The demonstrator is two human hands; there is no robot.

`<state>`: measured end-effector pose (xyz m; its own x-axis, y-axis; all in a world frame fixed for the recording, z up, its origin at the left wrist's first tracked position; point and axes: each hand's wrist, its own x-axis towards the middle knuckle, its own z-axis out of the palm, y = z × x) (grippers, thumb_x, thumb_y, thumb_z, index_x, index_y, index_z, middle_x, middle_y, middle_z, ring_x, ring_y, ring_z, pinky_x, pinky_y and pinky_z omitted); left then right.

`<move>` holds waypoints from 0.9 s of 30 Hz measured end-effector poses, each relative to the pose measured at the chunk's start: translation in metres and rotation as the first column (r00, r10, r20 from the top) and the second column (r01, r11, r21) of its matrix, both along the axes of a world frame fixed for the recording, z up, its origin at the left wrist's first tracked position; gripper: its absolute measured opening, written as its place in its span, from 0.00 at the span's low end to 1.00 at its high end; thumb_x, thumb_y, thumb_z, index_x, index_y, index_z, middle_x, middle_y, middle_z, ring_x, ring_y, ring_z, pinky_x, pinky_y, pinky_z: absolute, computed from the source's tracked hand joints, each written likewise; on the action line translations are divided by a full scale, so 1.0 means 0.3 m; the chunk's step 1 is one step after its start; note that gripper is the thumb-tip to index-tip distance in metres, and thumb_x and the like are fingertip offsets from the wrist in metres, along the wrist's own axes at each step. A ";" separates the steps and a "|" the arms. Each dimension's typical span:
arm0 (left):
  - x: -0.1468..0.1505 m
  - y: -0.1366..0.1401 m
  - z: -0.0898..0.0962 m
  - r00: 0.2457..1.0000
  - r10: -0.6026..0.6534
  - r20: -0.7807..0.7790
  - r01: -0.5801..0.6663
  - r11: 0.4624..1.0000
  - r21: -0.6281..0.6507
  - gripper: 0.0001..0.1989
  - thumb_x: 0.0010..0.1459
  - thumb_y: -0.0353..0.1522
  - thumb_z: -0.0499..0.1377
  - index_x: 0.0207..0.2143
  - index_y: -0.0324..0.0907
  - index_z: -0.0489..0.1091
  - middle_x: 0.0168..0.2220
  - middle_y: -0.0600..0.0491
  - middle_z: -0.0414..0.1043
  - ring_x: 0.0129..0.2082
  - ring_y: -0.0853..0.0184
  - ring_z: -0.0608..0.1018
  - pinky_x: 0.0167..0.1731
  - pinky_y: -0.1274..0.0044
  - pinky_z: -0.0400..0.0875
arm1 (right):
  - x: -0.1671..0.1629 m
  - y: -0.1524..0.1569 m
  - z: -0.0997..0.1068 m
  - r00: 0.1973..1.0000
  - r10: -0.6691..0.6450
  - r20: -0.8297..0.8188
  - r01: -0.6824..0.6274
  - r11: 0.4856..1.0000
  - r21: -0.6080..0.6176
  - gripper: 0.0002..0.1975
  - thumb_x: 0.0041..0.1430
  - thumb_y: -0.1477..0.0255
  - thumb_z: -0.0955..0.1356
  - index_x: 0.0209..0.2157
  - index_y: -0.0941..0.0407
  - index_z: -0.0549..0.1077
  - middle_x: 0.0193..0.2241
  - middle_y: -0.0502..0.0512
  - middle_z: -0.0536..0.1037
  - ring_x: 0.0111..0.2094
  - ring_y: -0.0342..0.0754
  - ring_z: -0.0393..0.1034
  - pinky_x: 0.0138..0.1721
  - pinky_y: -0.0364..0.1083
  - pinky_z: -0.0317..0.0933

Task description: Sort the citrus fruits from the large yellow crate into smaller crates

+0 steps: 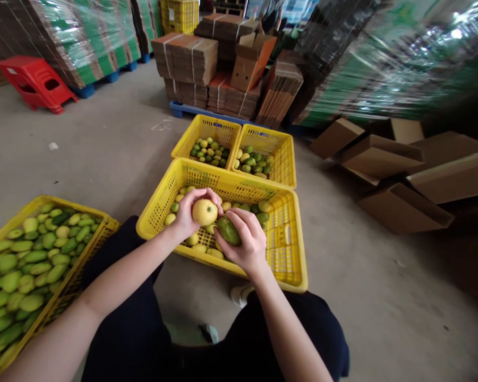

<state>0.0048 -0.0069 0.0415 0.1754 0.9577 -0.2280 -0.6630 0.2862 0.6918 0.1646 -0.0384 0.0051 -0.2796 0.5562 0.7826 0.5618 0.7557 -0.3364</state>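
Note:
In my left hand (191,215), the fingers curl around a yellow lemon (205,212), whose stem end faces up toward me. My right hand (247,236) grips a dark green lemon (229,231) close beside it, thumb below and fingers over the top. Both hands hang above a large yellow plastic crate (297,249) between my knees. Yellow lemons (199,248) lie at its left and near side, with green ones (263,208) toward the right; my hands hide part of the contents.
Two smaller-looking yellow crates (177,151) (289,154) with mixed lemons stand just beyond. To my left is a crate (103,220) heaped with greenish lemons. Flattened cartons (187,58) are stacked on a blue pallet (179,109). Open cardboard boxes (382,154) lie right; a red stool (40,79) stands far left.

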 end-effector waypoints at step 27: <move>0.051 0.072 -0.114 0.990 -0.130 -0.053 0.090 0.878 -0.470 0.18 0.70 0.41 0.46 0.35 0.40 0.68 0.19 0.54 0.67 0.12 0.72 0.63 0.09 0.83 0.51 | -0.024 0.124 0.044 0.177 -0.877 -0.448 -0.814 0.126 -0.567 0.04 0.60 0.72 0.64 0.36 0.56 0.70 0.26 0.54 0.78 0.28 0.49 0.74 0.29 0.48 0.75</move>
